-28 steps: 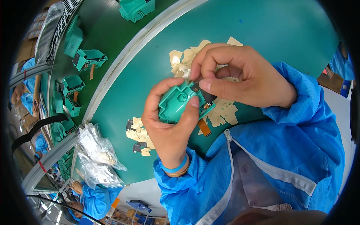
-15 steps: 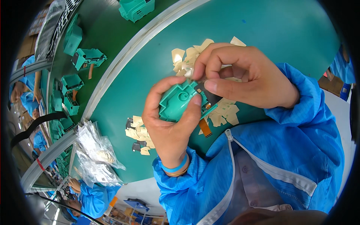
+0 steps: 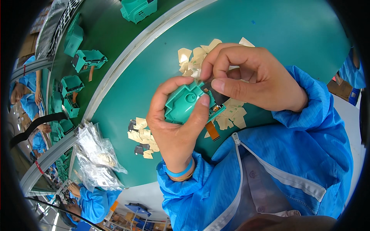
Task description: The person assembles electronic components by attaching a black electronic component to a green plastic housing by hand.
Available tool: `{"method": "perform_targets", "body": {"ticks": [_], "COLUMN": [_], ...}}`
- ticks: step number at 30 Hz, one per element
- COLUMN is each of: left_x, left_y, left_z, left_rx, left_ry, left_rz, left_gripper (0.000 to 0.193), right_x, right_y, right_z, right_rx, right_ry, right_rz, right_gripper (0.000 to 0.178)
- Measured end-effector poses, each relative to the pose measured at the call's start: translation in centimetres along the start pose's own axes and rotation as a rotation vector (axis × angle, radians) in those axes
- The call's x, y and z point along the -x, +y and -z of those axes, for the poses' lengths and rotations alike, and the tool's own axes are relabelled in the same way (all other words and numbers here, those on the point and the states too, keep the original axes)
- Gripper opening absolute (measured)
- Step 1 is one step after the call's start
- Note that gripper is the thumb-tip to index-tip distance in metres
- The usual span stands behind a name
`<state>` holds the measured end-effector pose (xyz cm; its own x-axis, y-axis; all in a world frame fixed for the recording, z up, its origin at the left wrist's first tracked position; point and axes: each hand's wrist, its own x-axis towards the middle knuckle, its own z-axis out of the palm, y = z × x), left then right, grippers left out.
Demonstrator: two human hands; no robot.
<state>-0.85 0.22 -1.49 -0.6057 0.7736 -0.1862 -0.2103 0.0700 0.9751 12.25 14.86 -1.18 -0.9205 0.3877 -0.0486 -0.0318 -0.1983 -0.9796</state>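
Note:
My left hand [image 3: 171, 129] is closed around a green plastic housing [image 3: 179, 104], thumb across its near side and fingers along its far edge. The housing has a rounded hollow with a small round post. An orange flat ribbon cable [image 3: 212, 131] hangs from its near right end, beside small metallic parts. Thumb and forefinger of my right hand [image 3: 256, 79] pinch a thin black sheet piece [image 3: 216, 95] against the housing's right end. Those fingers partly cover the sheet, so I cannot tell how much of it touches the housing.
Cream paper scraps [image 3: 231, 114] lie behind and under my hands on the green table [image 3: 285, 30]. More scraps with black pieces [image 3: 143, 138] lie left, near clear plastic bags [image 3: 98, 154]. Beyond a metal rail [image 3: 127, 57], more green housings [image 3: 89, 61] stand. Other people work at far left.
The black sheet piece has tilted slightly and sits a little lower over the housing's right end. The housing has shifted slightly right in my left hand; both grips stay the same.

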Motion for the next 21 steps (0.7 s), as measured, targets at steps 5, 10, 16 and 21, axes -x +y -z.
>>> {"method": "perform_targets", "body": {"ticks": [5, 10, 16, 21], "left_x": [-0.02, 0.02, 0.04, 0.1], "left_y": [0.01, -0.05, 0.08, 0.1], "left_z": [-0.09, -0.19, -0.31, -0.31], "left_rx": [0.01, 0.019, 0.025, 0.009], "left_ry": [0.005, 0.013, 0.024, 0.028], "left_rz": [0.003, 0.015, 0.018, 0.022], "left_gripper": [0.03, 0.029, 0.028, 0.027], "right_x": [0.01, 0.08, 0.02, 0.02], "right_y": [0.14, 0.16, -0.04, 0.68], "right_z": [0.12, 0.11, 0.19, 0.03], "right_rx": [0.007, -0.016, 0.004, -0.045], "right_ry": [-0.002, 0.007, -0.006, 0.012], "right_rz": [0.011, -0.007, -0.007, 0.014], "right_gripper": [0.011, 0.011, 0.008, 0.008]}}
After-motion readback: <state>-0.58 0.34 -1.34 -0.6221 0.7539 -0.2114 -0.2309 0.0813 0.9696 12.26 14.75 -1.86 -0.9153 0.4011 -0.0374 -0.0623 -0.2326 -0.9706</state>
